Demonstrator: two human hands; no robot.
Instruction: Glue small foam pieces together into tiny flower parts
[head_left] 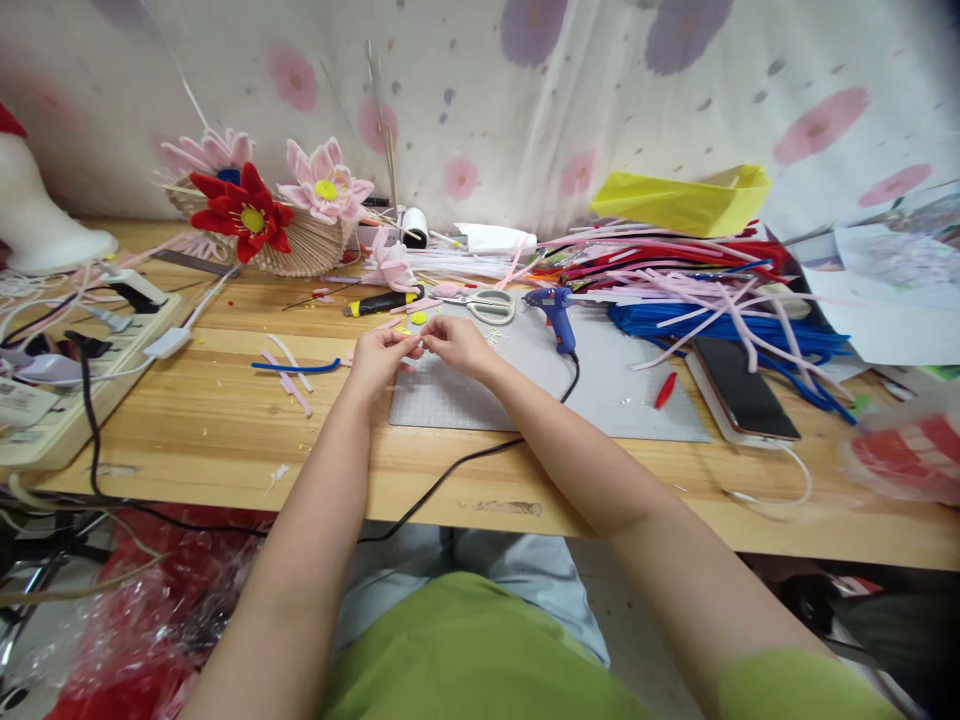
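Pink pipe-cleaner piece [417, 343], small, between fingers [409, 342].

On our desk [225, 420] we see a blue glue gun [553, 312] on a grey mat [600, 390], scissors [484, 303] beside it, a phone [739, 385] to the right, a power strip [82, 370] at left, and a red flower [244, 212] in a basket [307, 250].
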